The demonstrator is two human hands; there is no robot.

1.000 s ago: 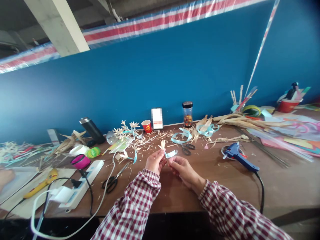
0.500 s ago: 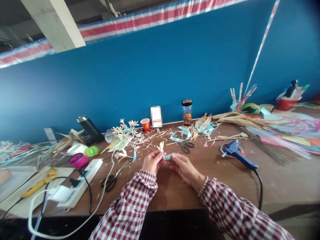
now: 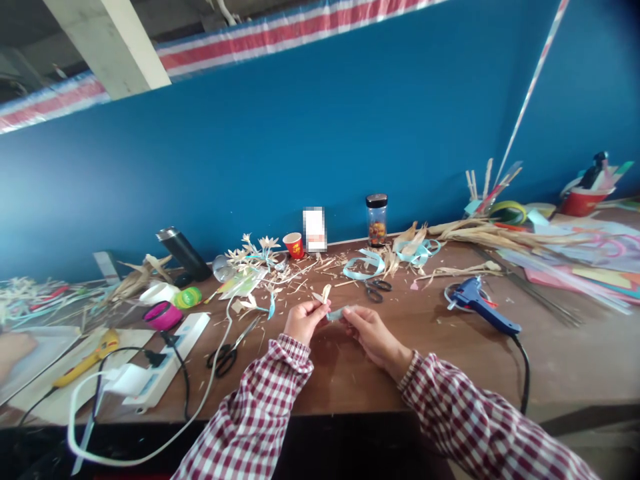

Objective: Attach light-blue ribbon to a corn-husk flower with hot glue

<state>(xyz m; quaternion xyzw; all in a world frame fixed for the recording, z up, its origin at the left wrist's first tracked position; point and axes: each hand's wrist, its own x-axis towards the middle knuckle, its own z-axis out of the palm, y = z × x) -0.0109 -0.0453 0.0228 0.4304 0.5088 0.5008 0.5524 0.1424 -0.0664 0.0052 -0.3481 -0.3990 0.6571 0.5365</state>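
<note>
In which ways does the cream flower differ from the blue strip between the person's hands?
Colour: the flower is cream; the strip is pale blue.
Pose: the flower points up; the strip runs sideways between the hands.
Hold: the left hand pinches the flower; the right hand holds the strip's end.
Both are held above the table.

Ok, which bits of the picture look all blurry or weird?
In the head view, the co-worker's hand at the left edge looks smeared, and the coloured sheets at the right look stretched; also in the head view, blocky squares edge the white thing beside the red paper cup.
</note>
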